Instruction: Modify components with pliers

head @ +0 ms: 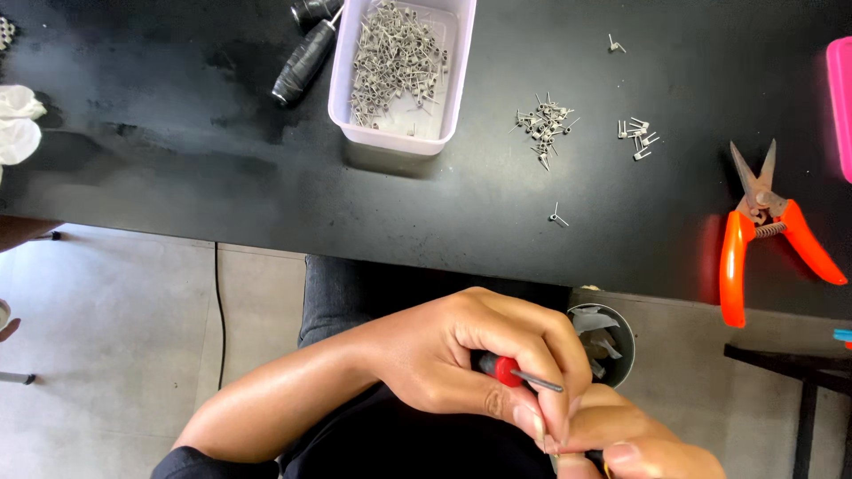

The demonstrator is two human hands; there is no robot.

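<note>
My left hand [470, 355] is closed around a small screwdriver with a red handle [504, 371] and a thin metal shaft [538, 382]. My right hand [635, 443] sits just below and to the right, at the bottom edge, its fingertips pinched together against the left fingers; what it pinches is hidden. Both hands hover over my lap, in front of the black table [177, 160]. A pale plastic tub [401, 75] on the table holds several small wire coils. Loose coils lie in a pile [543, 124], in a smaller group [637, 137], and singly [557, 216].
Orange-handled snips [763, 226] lie open at the right of the table. A black wire spool [303, 62] rests left of the tub. A pink object [840, 98] touches the right edge. White cloth [18, 124] lies far left. A grey bin [603, 341] stands on the floor.
</note>
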